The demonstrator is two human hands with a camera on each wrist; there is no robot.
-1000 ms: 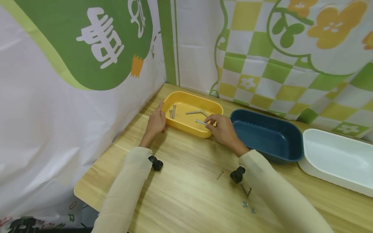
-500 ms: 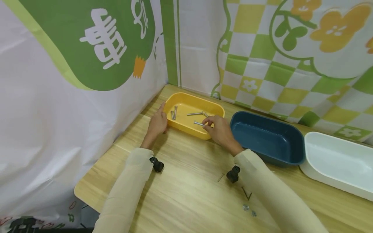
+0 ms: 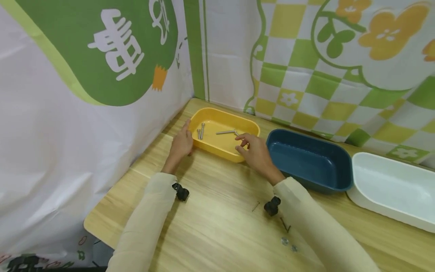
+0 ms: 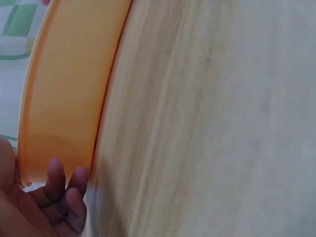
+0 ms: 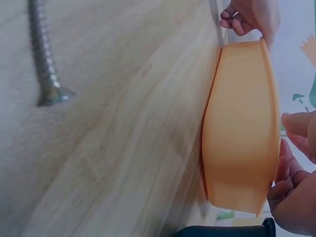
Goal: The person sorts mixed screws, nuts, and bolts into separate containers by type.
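At the far left of the table is a yellow plastic tray (image 3: 217, 151) with bolts in it. Two bolts (image 3: 202, 131) lie near its left end, and another bolt (image 3: 225, 132) lies toward the middle beside one partly covered by my right hand. My left hand (image 3: 181, 143) holds the tray's left end; in the left wrist view its bent fingers (image 4: 57, 180) are against the outer wall. Over the tray's right end is my right hand (image 3: 256, 151), thumb and fingers apart, with nothing seen between them. My right hand hides part of the tray floor.
To the right stand a dark blue tray (image 3: 309, 160) and a white tray (image 3: 391, 189). Near my right forearm lie a thin screw (image 3: 256, 206), two more screws (image 3: 285, 224) and small round metal pieces (image 3: 284, 241). Printed cloth (image 3: 231, 56) hangs behind the table.
The bolt pinched in my right hand is no longer between its fingers, which have spread apart. My left hand stays on the tray's left end.
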